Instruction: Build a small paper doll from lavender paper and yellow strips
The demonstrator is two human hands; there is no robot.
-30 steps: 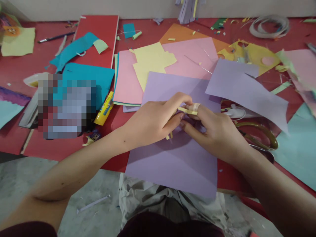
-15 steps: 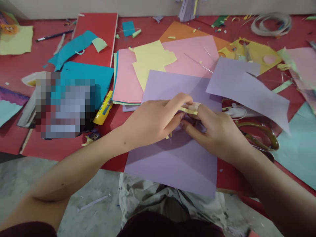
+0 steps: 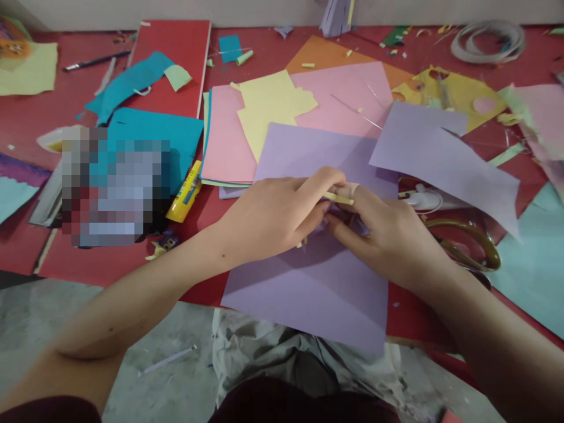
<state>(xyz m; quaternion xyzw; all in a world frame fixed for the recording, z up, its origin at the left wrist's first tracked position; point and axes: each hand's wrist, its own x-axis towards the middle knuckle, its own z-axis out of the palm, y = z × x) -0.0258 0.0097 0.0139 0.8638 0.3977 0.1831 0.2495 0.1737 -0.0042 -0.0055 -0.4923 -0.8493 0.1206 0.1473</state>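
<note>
Over a large purple paper sheet (image 3: 308,299), my left hand (image 3: 286,208) and my right hand (image 3: 374,226) meet, fingertips close together. A narrow yellow paper strip (image 3: 339,199) shows between them, pinched in the fingers of both hands. More small yellow ends and some purple paper peek out under the left fingers, mostly hidden. A band of pale tape wraps one finger of my right hand. To the right hand's side lie olive-handled scissors (image 3: 493,249), partly covered by a cut purple sheet (image 3: 449,147).
A yellow glue stick (image 3: 184,192) lies left of the hands. Stacked pink paper (image 3: 229,132), torn yellow paper (image 3: 275,100) and a red board (image 3: 176,44) are behind. A coil of clear tubing (image 3: 487,44) sits back right, among paper scraps.
The view has shifted very slightly. Both hands keep nearly the same pose, with the yellow strip still between the fingers.
</note>
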